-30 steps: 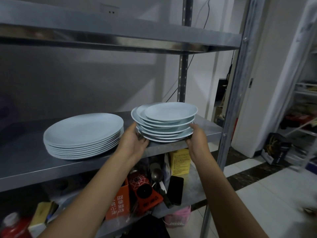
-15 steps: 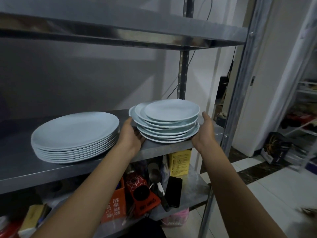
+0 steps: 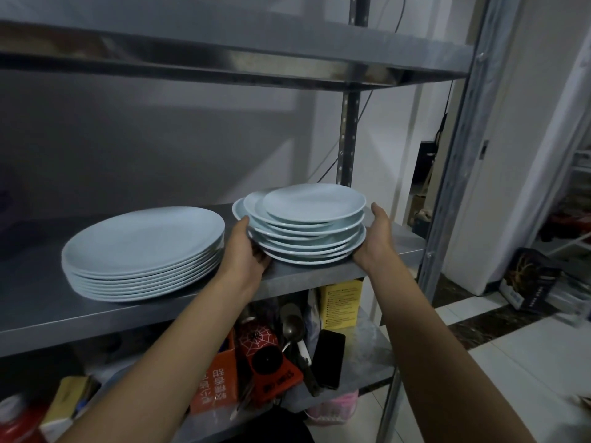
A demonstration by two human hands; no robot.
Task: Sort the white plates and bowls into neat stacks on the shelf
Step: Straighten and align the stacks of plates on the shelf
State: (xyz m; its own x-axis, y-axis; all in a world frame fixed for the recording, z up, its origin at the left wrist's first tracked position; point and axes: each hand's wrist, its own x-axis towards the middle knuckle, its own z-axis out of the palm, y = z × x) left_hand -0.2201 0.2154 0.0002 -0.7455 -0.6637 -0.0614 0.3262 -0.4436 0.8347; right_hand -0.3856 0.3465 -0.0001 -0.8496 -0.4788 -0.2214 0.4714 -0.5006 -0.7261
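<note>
A slightly uneven stack of small white plates sits near the front right of the middle metal shelf. My left hand holds its left side, thumb up by the rim and fingers under the lower plates. On the stack's right side my right hand grips the rim, its fingertips hidden behind the plates. Whether the stack's base rests fully on the shelf I cannot tell. A neat stack of large white plates stands to the left, apart from both hands.
An upper shelf hangs close above. The rear post stands behind the small stack and the front post to its right. The lower shelf holds boxes, a black phone, spoons and red packets.
Both hands have carried the small stack from the shelf's front edge further in and slightly right. The large stack has not moved.
</note>
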